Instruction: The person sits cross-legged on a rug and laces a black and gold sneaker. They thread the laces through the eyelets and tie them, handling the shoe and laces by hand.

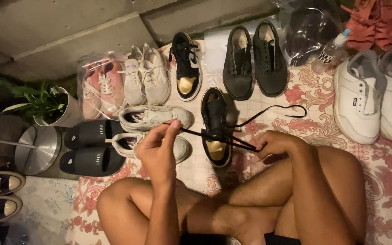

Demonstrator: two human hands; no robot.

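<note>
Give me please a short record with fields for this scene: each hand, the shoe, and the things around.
left hand: raised, pinches one end of the black lace
right hand: low, grips the lace near the knee
shoe: black high-top with gold toe, stands between the hands
matching shoe: further back, laced
right side: white sneakers
left side: black slides, potted plant
floor cover: floral cloth
</note>
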